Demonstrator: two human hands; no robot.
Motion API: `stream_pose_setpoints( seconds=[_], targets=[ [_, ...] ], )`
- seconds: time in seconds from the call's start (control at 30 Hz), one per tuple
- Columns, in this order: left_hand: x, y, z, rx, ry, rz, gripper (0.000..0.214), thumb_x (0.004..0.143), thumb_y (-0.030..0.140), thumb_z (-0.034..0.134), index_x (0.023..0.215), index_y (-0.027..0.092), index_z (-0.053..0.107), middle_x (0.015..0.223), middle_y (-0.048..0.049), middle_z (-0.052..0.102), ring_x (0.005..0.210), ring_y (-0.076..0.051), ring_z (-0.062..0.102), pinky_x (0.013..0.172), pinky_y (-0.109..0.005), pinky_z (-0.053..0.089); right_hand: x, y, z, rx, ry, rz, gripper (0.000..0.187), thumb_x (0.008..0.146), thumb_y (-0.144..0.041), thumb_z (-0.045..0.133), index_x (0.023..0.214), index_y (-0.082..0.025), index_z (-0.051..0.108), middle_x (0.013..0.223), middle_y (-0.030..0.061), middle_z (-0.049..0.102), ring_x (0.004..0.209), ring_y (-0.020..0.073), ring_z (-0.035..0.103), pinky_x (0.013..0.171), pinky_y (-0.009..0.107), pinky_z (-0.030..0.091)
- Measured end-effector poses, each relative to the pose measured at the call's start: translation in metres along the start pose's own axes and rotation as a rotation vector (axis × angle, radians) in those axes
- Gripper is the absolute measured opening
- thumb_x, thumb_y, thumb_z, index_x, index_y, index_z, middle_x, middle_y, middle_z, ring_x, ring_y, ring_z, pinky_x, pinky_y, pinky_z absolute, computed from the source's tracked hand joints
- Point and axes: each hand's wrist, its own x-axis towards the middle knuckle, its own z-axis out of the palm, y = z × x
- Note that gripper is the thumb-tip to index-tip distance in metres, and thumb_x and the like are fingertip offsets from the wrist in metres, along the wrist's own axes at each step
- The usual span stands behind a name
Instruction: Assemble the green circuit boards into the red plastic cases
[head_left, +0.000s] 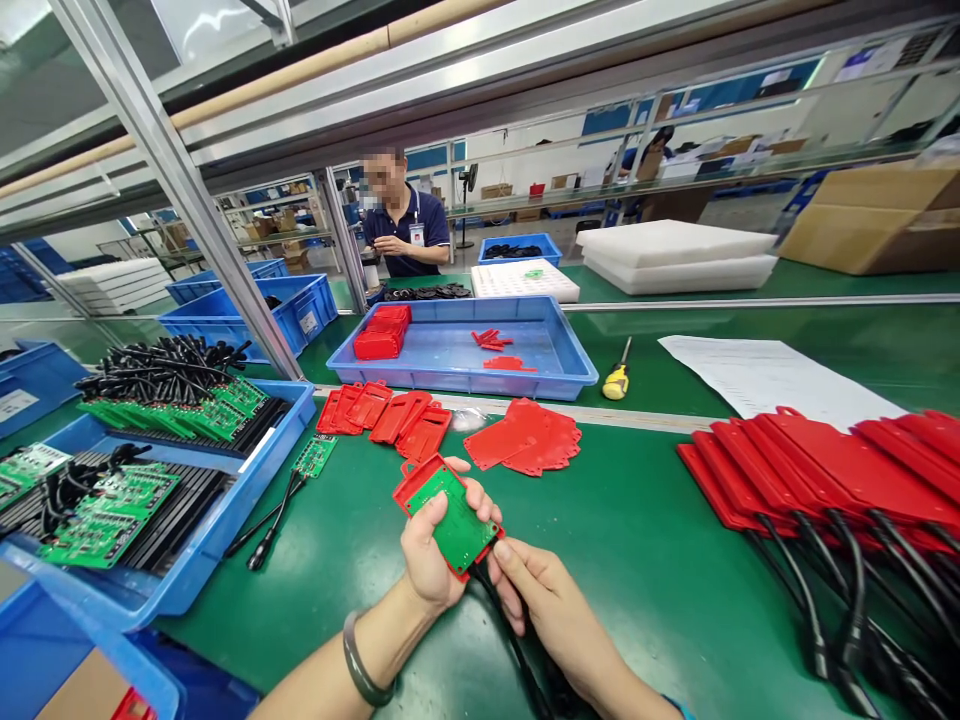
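My left hand (429, 552) grips a red plastic shell (409, 481) with a green circuit board (454, 520) seated in it, thumb lying across the board. My right hand (534, 588) pinches the shell's lower right corner, where a black cable (517, 650) leaves it and runs down under my wrist. Both hands hover just above the green mat (630, 540). A loose green board with a black cable (313, 456) lies on the mat to the left. Empty red shells (390, 412) and flat red covers (525, 438) lie just beyond my hands.
A blue bin (225, 500) of green boards with black cables is at the left. A blue tray (525, 375) with several red parts sits behind, a yellow-handled screwdriver (618, 377) beside it. Finished red units with cables (825, 470) are stacked right. A person in a dark shirt (405, 232) works opposite.
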Motion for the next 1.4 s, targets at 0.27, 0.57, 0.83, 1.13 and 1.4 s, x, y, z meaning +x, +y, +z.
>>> stream_pose_setpoints(
  seconds=[0.27, 0.57, 0.83, 1.13, 1.4],
  targets=[
    [0.008, 0.004, -0.010, 0.189, -0.033, -0.162, 0.035, 0.077, 0.023, 0.049, 0.109, 0.011, 0.057, 0.076, -0.0063, 0.063, 0.078, -0.021, 0.062, 0.093, -0.043, 0.039, 0.004, -0.028, -0.015, 0.086, -0.090, -0.052, 0.033, 0.078, -0.043, 0.066, 0.101, -0.020, 0.060, 0.095, 0.0037, 0.062, 0.080, 0.0163, 0.056, 0.071, 0.028, 0.048],
    [0.011, -0.001, -0.010, 0.368, 0.072, -0.323, 0.035, 0.072, 0.026, 0.065, 0.105, 0.014, 0.063, 0.091, -0.0091, 0.068, 0.084, -0.022, 0.063, 0.078, -0.034, 0.047, 0.011, -0.014, -0.016, 0.030, 0.096, -0.097, 0.036, 0.071, -0.051, 0.069, 0.073, -0.016, 0.061, 0.067, 0.0009, 0.058, 0.062, 0.0149, 0.052, 0.061, 0.027, 0.045],
    [0.011, -0.012, -0.020, 0.666, 0.029, -0.218, 0.034, 0.058, 0.033, 0.079, 0.081, 0.010, 0.068, 0.080, -0.0084, 0.070, 0.072, -0.020, 0.062, 0.073, -0.033, 0.048, 0.017, -0.011, -0.030, -0.010, 0.230, -0.139, 0.038, 0.064, -0.051, 0.074, 0.070, -0.017, 0.058, 0.064, -0.0003, 0.057, 0.059, 0.0141, 0.051, 0.059, 0.026, 0.044],
    [0.016, -0.011, -0.023, 0.721, 0.027, -0.238, 0.035, 0.058, 0.034, 0.078, 0.082, 0.010, 0.070, 0.078, -0.0086, 0.070, 0.071, -0.021, 0.062, 0.072, -0.033, 0.048, 0.021, -0.005, -0.031, -0.104, 0.225, -0.142, 0.039, 0.069, -0.054, 0.068, 0.069, -0.017, 0.056, 0.061, -0.0012, 0.055, 0.055, 0.0139, 0.049, 0.055, 0.027, 0.043],
    [0.012, -0.008, -0.020, 0.651, -0.141, -0.423, 0.038, 0.053, 0.030, 0.082, 0.085, 0.011, 0.072, 0.078, -0.0062, 0.070, 0.072, -0.019, 0.062, 0.078, -0.034, 0.047, 0.014, -0.025, -0.034, 0.195, 0.018, -0.035, 0.044, 0.074, -0.044, 0.070, 0.108, -0.018, 0.061, 0.103, 0.0081, 0.067, 0.093, 0.0234, 0.062, 0.083, 0.036, 0.049]
  ],
)
